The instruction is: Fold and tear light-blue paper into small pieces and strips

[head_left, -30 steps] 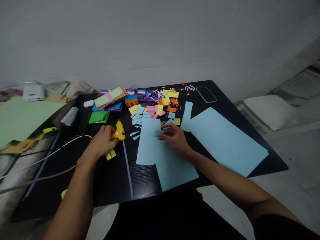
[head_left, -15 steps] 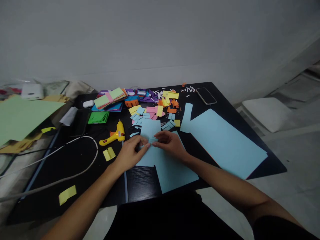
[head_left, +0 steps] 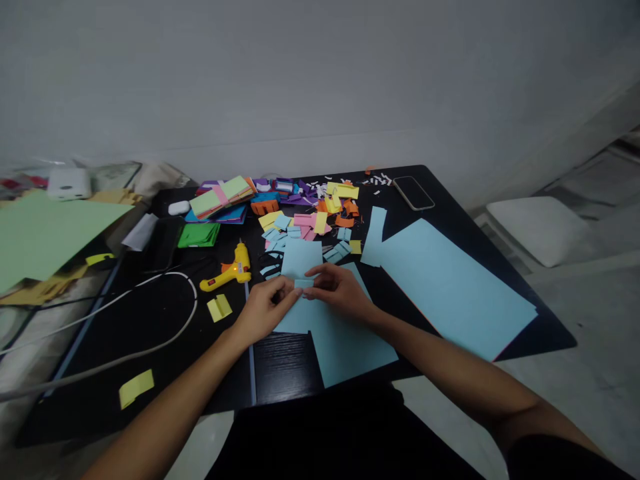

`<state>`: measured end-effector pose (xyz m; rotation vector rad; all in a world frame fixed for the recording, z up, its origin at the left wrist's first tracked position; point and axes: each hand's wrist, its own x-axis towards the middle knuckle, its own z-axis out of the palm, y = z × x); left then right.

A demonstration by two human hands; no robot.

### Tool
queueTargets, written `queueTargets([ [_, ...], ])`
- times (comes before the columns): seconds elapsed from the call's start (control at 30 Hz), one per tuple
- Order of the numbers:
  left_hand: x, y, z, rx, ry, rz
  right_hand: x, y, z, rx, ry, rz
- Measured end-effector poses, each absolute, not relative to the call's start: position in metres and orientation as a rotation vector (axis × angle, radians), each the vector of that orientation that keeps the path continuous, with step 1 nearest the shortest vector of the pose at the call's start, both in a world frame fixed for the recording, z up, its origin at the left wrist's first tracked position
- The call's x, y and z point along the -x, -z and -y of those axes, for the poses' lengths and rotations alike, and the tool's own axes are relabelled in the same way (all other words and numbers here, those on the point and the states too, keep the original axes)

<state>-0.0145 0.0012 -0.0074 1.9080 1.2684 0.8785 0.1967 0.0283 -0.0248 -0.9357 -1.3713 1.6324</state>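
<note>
Between the fingertips of both hands is a small folded piece of light blue paper (head_left: 303, 284). My left hand (head_left: 265, 308) pinches its left end with thumb and fingers. At its right end, my right hand (head_left: 345, 293) closes thumb and forefinger on it. Beneath the hands lie larger light blue paper sheets (head_left: 350, 350), partly covered by them. Just beyond is a pile of small folded blue paper pieces (head_left: 280, 233). Black scissor handles (head_left: 270, 261) show in part at the pile's near left.
A yellow glue gun (head_left: 231, 268) lies left of my hands, near a white cable (head_left: 193, 293). A stack of blue sheets (head_left: 450, 280) is at the right, a phone (head_left: 413, 193) behind it. Cut paper in several colours (head_left: 335, 200) covers the back of the black table (head_left: 285, 373).
The small blue paper piece has turned so that its flat face shows more clearly between my fingertips. My hands have barely shifted.
</note>
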Motion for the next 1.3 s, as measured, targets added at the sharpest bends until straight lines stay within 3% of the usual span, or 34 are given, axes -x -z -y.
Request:
queueTargets([
  [1.3,0.0180,0.0100,-0.0027,-1.967,-1.002,-1.221,-0.1960,0.0264,-0.0267,0.954,-1.658,1.426],
])
